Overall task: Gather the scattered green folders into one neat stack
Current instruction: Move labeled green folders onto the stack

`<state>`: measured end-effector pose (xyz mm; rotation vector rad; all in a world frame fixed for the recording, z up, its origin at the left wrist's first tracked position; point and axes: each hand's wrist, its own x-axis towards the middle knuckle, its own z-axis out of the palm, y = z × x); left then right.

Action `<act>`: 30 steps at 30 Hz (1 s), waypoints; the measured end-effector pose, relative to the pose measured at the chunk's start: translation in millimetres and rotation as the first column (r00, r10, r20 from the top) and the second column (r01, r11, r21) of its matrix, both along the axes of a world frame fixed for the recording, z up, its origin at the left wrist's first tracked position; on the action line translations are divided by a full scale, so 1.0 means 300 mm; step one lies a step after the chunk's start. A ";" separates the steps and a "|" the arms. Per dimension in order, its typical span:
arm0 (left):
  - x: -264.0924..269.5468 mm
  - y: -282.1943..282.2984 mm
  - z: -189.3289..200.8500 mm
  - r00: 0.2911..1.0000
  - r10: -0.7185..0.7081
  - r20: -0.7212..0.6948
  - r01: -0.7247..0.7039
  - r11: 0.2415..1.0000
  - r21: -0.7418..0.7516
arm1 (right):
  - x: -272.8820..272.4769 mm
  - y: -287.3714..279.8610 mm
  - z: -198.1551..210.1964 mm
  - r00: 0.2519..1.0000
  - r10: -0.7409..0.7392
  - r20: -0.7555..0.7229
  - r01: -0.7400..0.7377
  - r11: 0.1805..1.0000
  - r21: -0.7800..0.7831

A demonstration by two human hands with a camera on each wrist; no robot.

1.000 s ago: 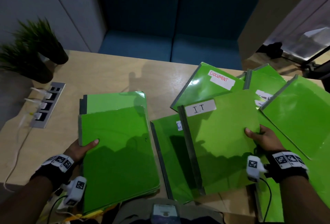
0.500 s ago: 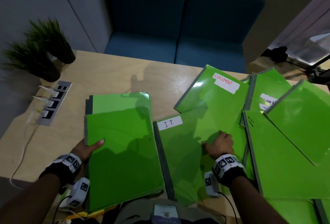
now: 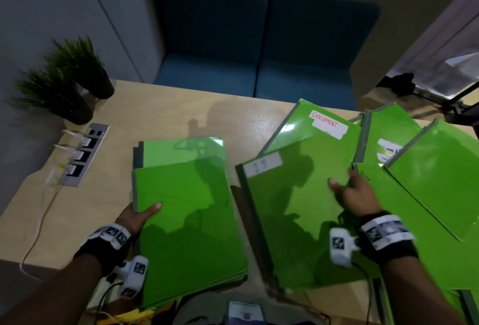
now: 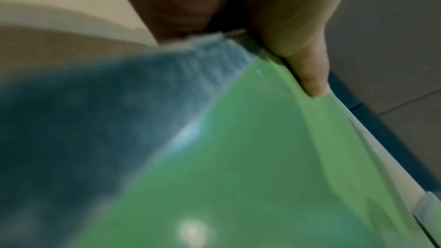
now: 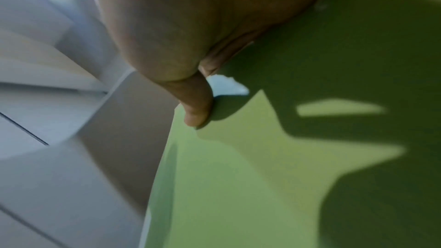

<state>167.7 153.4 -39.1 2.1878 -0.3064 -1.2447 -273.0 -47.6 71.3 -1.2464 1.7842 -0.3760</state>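
A stack of green folders lies at the near left of the table, with one lower folder sticking out at its far end. My left hand grips the stack's left edge, thumb on the top cover. Just right of the stack is the green "I.T" folder. My right hand holds its right edge, thumb on the cover. More green folders lie fanned at the right: one labelled "DOCUMENT" and others overlapping.
Two potted plants and a socket panel with white plugs and a cable sit at the wooden table's left. A blue sofa stands beyond the far edge. Dark equipment stands at the far right.
My right hand has carried the I.T folder leftward from the fanned pile to beside the stack, then shifted to its right edge. The left hand has kept its hold.
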 end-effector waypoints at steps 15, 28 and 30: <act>-0.163 -0.086 0.012 0.997 -0.070 -0.046 0.064 0.990 -0.124 | 0.334 0.045 -0.271 0.968 0.104 0.228 -0.111 0.994 0.016; -0.198 -0.090 0.049 0.994 -0.110 -0.020 0.107 0.988 -0.108 | 0.534 0.176 -0.354 0.937 0.335 -0.096 -0.323 0.939 0.118; -0.194 -0.086 0.051 0.989 -0.140 -0.039 0.132 0.979 -0.153 | 0.526 0.186 -0.363 0.927 0.368 -0.077 -0.356 0.925 0.134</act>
